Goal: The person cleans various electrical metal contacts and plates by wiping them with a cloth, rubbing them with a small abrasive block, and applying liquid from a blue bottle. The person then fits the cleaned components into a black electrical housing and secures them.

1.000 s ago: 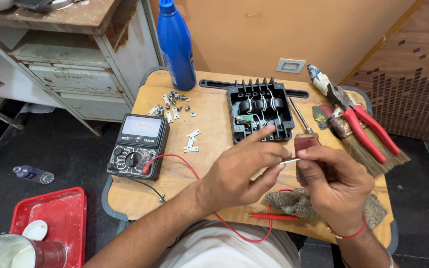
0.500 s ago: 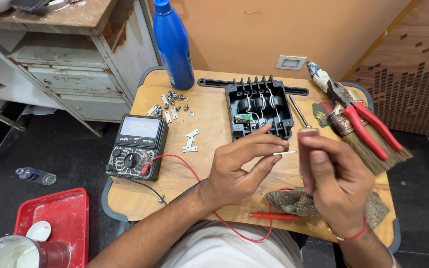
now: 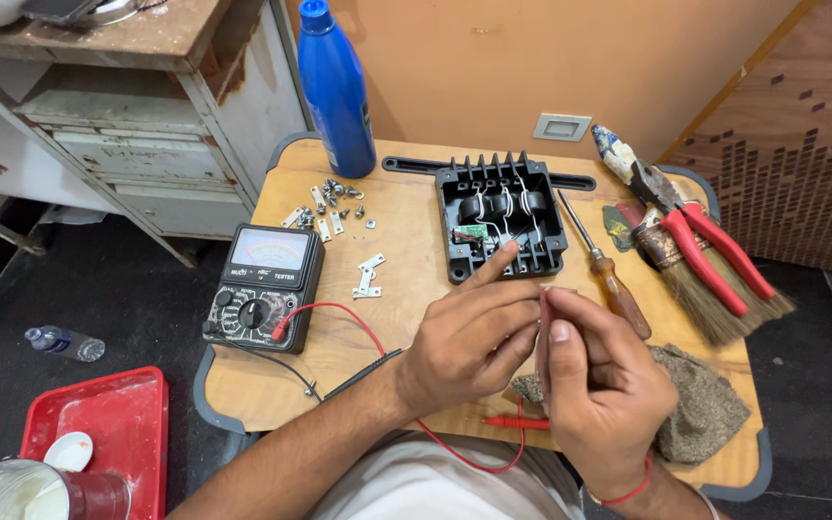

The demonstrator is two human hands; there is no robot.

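Head view: thin part (image 3: 543, 332) pinched between 2 hands (image 3: 532, 361).

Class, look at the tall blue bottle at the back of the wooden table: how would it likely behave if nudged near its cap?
The blue bottle stands upright, tall and narrow, so it would probably tip rather than slide. Its smooth, plastic-looking wall may be slippery. If it fell, its round body might roll toward the small metal parts.

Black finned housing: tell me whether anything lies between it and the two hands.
Nothing visible does. The left hand and right hand sit just in front of the black finned housing, left index finger reaching its near edge; the screwdriver lies beside.
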